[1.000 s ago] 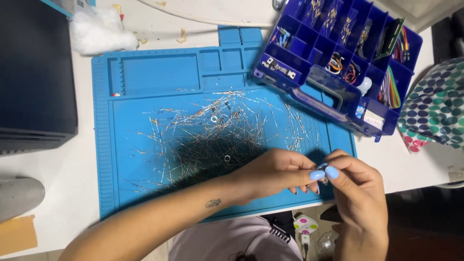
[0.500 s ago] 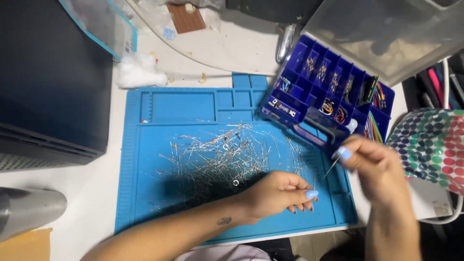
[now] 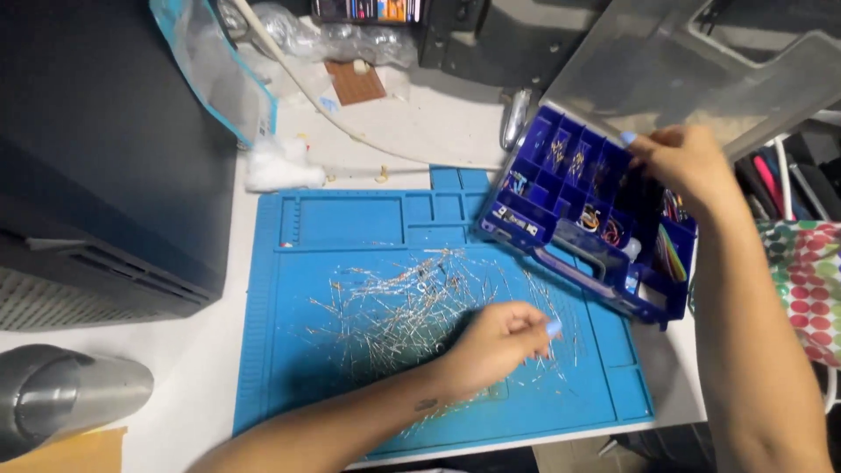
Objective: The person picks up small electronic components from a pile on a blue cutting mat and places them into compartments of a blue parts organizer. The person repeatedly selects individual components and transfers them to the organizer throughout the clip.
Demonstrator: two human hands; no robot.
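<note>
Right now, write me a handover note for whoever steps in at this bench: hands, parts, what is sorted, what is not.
Left hand: resting on the blue mat, fingers curled over the pile of thin wire-legged parts; whether it has a grip on one cannot be told.
Right hand: over the far compartments of the open blue parts box; what it holds, if anything, is hidden.
Box: sits on the mat's right corner, clear lid up, several compartments already holding parts and coloured wires.
Done: some parts are in the box.
Left: most of the pile is spread loose across the mat.
</note>
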